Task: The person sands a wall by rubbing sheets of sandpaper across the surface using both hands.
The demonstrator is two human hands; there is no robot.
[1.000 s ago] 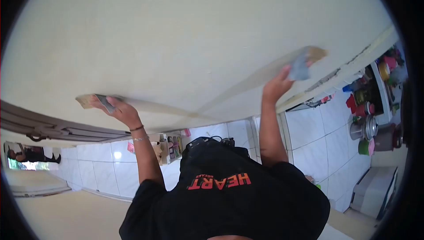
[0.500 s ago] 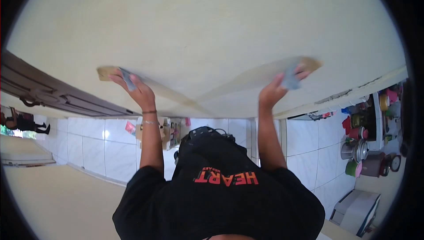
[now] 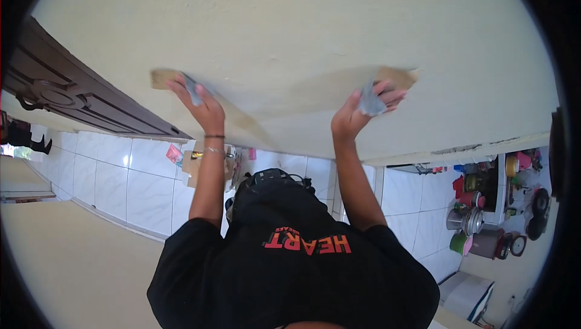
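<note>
My left hand [image 3: 206, 110] is against the cream wall [image 3: 260, 32], its fingers closed on a piece of sandpaper [image 3: 162, 79]. The tan part sticks out beyond my fingertips, and a grey fold shows between thumb and fingers. My right hand [image 3: 352, 116] grips a second piece of sandpaper [image 3: 396, 77] against the same wall. Its tan part lies under and past my fingers, while a grey flap [image 3: 371, 103] bends up across them. Both palms are partly hidden.
A brown panelled door [image 3: 66, 90] with a dark handle stands at left. Below are white floor tiles [image 3: 151, 181] and an open cardboard box [image 3: 190, 162]. Pots [image 3: 466, 220] and buckets crowd the right, near a white appliance [image 3: 466, 296]. A person's dark boots [image 3: 41, 144] show far left.
Both hands have moved closer together, the left one to the right and the right one to the left. They keep hold of their sandpaper. The whole view has shifted a little.
</note>
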